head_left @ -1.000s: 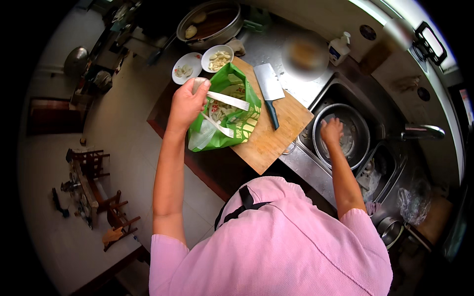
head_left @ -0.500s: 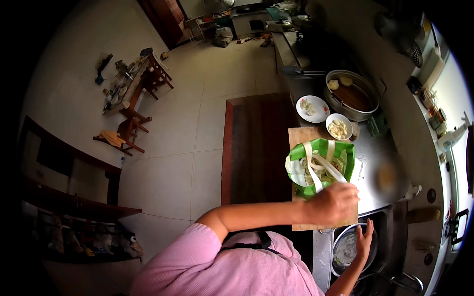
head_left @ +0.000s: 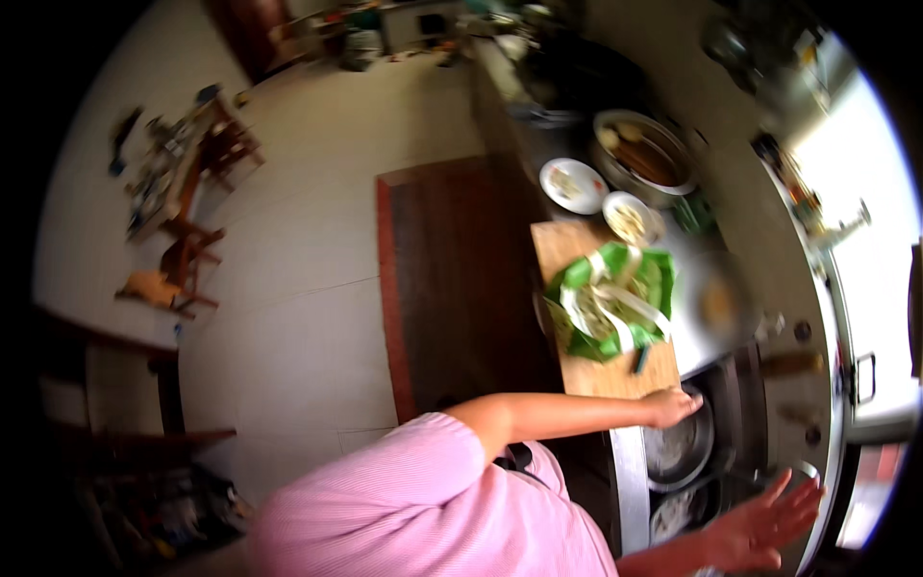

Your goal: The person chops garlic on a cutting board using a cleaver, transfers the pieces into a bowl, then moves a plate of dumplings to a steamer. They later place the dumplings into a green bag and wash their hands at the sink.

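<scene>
My left hand (head_left: 673, 408) reaches over the near end of a wooden cutting board (head_left: 596, 377), at the rim of a round metal basin (head_left: 694, 464) in the sink. Its fingers are curled together; what they hold, if anything, is hidden. My right hand (head_left: 769, 527) is spread open near the faucet (head_left: 793, 471), with nothing in it. A green bag with white handles (head_left: 663, 277) stands open on the board, pale pieces inside. A short dark object (head_left: 641, 360) lies on the board beside it; its kind is unclear.
Beyond the board stand a white bowl of pale pieces (head_left: 628, 221), a white plate (head_left: 582, 200) and a large metal pot (head_left: 685, 183). Another vessel (head_left: 673, 514) sits in the sink. A dark red-edged mat (head_left: 452, 288) covers floor left of the counter.
My left hand has left the bag's handles and moved to the basin. My right hand has moved from the basin toward the faucet. The view has shifted, with some blur.
</scene>
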`<state>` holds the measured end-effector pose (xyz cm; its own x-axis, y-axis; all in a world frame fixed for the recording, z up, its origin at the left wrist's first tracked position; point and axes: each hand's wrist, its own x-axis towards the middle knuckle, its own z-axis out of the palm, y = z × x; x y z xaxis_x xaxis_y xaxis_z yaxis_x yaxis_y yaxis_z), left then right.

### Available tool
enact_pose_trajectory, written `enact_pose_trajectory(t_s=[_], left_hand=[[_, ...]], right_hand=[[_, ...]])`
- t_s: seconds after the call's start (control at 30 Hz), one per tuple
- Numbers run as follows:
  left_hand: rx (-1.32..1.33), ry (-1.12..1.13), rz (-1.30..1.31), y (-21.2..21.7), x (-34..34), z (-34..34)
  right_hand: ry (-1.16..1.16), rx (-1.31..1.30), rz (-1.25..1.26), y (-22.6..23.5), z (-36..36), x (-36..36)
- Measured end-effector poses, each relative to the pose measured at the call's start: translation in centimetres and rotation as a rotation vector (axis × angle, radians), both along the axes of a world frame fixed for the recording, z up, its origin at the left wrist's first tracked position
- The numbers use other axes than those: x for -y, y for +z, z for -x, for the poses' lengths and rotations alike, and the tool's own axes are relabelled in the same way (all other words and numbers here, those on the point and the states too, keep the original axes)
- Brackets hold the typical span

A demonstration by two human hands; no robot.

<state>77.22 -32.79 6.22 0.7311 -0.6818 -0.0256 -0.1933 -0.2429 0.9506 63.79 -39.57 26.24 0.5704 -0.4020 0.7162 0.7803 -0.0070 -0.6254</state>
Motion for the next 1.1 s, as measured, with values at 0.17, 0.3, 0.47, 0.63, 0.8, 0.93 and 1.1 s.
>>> enact_pose_trajectory(t_s=[0.17, 0.3, 0.47, 0.63, 0.8, 0.93, 1.1], left_hand=[[-0.882, -0.117, 0.895, 4.9, 0.2, 5.2], [-0.852, -0.269, 0.593, 7.9, -6.6, 6.4], [-1.009, 0.129, 0.555, 0.5, -12.3, 6.3], [-1.08, 0.555, 0.225, -6.1, -13.8, 9.1], [-0.983, 0.707, 0.15, -5.4, -15.1, 10.5], [-0.77, 0.956, 0.197, -3.6, -15.9, 10.3], [-0.67, 0.803, 0.131, -1.6, -14.6, 9.1]], right_hand=[[-0.326, -0.194, 0.87, -15.4, -4.7, 0.0], [-0.235, -1.158, 1.033, -24.4, -3.8, 9.8], [0.054, -0.892, 1.084, -27.7, -0.4, 4.8], [0.189, -0.643, 1.353, -30.9, -2.2, 1.2], [-0.449, -1.064, 1.147, -31.8, -8.0, 11.0], [-0.187, -1.049, 0.952, -30.5, -13.0, 9.9], [-0.116, -0.976, 0.985, -30.6, -18.0, 0.4]])
